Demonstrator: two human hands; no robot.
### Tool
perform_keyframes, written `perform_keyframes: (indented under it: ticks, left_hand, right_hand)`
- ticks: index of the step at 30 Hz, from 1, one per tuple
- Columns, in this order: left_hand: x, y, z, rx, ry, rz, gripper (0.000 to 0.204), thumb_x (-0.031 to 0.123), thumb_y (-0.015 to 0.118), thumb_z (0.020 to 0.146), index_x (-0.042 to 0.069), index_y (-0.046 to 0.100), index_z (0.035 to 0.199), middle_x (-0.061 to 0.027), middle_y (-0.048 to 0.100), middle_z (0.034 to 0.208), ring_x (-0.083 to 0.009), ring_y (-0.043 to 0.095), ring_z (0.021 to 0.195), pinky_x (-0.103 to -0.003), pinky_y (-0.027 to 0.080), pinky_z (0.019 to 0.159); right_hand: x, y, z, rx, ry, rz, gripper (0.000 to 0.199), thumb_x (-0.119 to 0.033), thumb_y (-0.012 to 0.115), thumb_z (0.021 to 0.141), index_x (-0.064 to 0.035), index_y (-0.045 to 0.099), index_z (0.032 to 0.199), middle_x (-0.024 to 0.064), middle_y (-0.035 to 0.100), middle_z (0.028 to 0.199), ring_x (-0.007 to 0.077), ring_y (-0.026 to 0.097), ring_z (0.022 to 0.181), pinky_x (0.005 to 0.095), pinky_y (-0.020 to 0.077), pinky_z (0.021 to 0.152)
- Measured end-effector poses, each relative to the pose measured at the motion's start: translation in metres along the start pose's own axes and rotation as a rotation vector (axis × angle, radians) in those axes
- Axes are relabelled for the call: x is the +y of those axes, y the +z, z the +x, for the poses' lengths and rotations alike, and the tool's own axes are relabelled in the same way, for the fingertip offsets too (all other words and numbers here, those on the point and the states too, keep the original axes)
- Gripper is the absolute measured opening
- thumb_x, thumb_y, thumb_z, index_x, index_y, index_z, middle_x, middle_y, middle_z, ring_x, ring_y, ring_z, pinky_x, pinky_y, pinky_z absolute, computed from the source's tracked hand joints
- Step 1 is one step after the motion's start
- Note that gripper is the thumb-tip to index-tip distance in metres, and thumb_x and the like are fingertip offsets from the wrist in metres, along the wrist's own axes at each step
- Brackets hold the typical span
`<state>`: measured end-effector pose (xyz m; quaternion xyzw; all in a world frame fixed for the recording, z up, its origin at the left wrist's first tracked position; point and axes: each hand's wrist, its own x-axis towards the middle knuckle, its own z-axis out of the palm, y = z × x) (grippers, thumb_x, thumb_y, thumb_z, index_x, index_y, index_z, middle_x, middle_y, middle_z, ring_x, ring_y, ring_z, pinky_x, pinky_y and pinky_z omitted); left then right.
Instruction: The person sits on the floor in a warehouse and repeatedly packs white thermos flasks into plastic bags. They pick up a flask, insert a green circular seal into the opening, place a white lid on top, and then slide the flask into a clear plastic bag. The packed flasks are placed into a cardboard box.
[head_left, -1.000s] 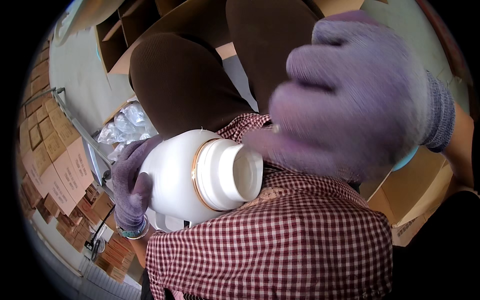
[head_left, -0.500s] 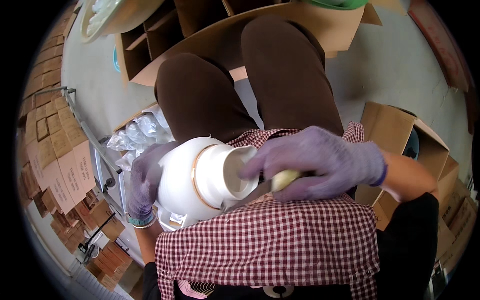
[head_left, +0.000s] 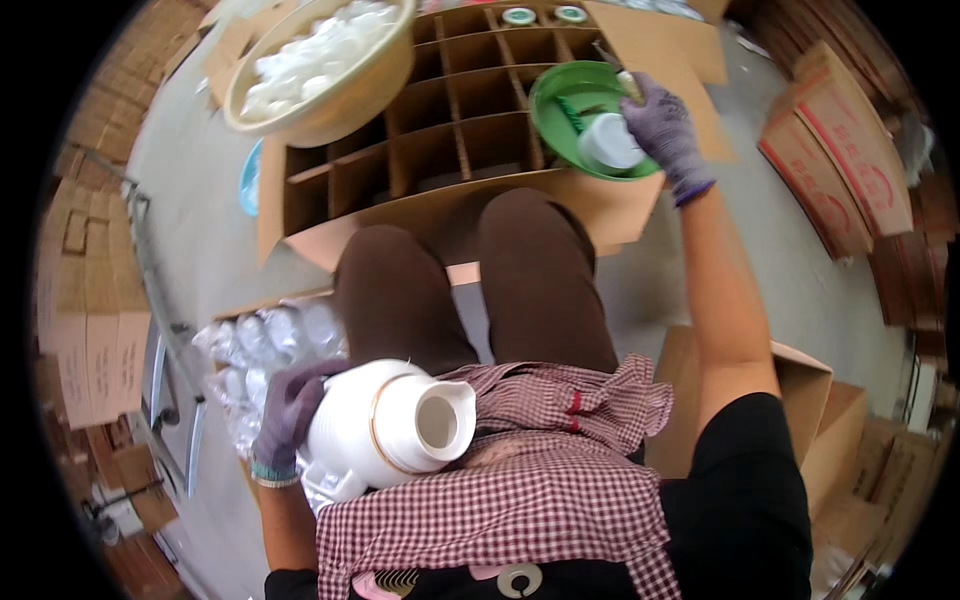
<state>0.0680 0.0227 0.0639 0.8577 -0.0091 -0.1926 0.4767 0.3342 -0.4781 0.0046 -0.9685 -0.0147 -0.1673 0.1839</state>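
My left hand (head_left: 288, 410), in a purple glove, grips a white ceramic jug (head_left: 385, 425) with a gold band near its neck. The jug lies on its side on my checked apron (head_left: 520, 490), its mouth facing right. My right hand (head_left: 665, 130), also gloved, is stretched out far ahead over a green bowl (head_left: 560, 105) that rests on a cardboard box. The fingers are closed on a thin stick-like tool (head_left: 628, 82) beside a small white cup (head_left: 610, 142) in the bowl.
A divided cardboard box (head_left: 440, 110) with many compartments stands before my knees. A large beige basin (head_left: 330, 60) of white pieces sits at its far left. Plastic-wrapped white items (head_left: 250, 345) lie to my left. Cardboard cartons (head_left: 830, 150) are stacked right and left.
My right hand left the jug's mouth and reached forward to the green bowl. The left hand still holds the jug on my lap.
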Motion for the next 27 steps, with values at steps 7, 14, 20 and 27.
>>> perform_keyframes:
  ticks: [7, 14, 20, 27]
  left_hand:
    - [-0.061, -0.010, -0.025, 0.285, -0.100, -0.212, 0.042, 0.028, 0.049, 0.103, -0.006, 0.073, 0.106, -0.0133, 0.075, 0.098, -0.0198, 0.069, 0.090, -0.034, 0.055, 0.084]
    - [-0.042, 0.007, -0.034, 0.552, -0.081, -0.406, 0.043, 0.032, 0.054, 0.104, -0.004, 0.064, 0.126, -0.0083, 0.070, 0.106, -0.0160, 0.066, 0.097, -0.030, 0.052, 0.089]
    - [-0.075, 0.030, -0.092, 0.202, -0.236, -1.068, 0.066, 0.058, 0.039, 0.107, 0.005, 0.052, 0.145, -0.0133, 0.060, 0.142, -0.0221, 0.058, 0.128, -0.039, 0.047, 0.109]
    - [-0.036, 0.035, -0.097, 0.393, 0.289, -1.023, 0.079, 0.058, 0.049, 0.102, 0.007, 0.031, 0.158, -0.0111, 0.042, 0.159, -0.0282, 0.040, 0.146, -0.045, 0.031, 0.122]
  right_hand:
    - [-0.182, -0.048, -0.094, -0.284, -0.298, 0.876, 0.059, -0.033, 0.088, 0.074, -0.0049, 0.066, 0.120, 0.0128, 0.064, 0.107, 0.0301, 0.065, 0.096, 0.0408, 0.0550, 0.086]
    - [-0.266, -0.076, -0.212, -0.579, -0.544, 0.895, 0.090, -0.047, 0.092, 0.065, -0.0058, 0.051, 0.134, 0.0162, 0.052, 0.109, 0.0342, 0.066, 0.096, 0.0426, 0.0578, 0.083]
    - [-0.267, -0.084, -0.213, -0.415, -0.711, 1.115, 0.083, -0.031, 0.091, 0.068, -0.0047, 0.050, 0.135, 0.0156, 0.053, 0.116, 0.0339, 0.060, 0.109, 0.0451, 0.0526, 0.093]
    - [-0.277, -0.109, -0.211, -0.241, -0.667, 1.337, 0.086, -0.006, 0.080, 0.069, 0.0012, 0.040, 0.145, 0.0192, 0.051, 0.136, 0.0365, 0.050, 0.127, 0.0437, 0.0407, 0.109]
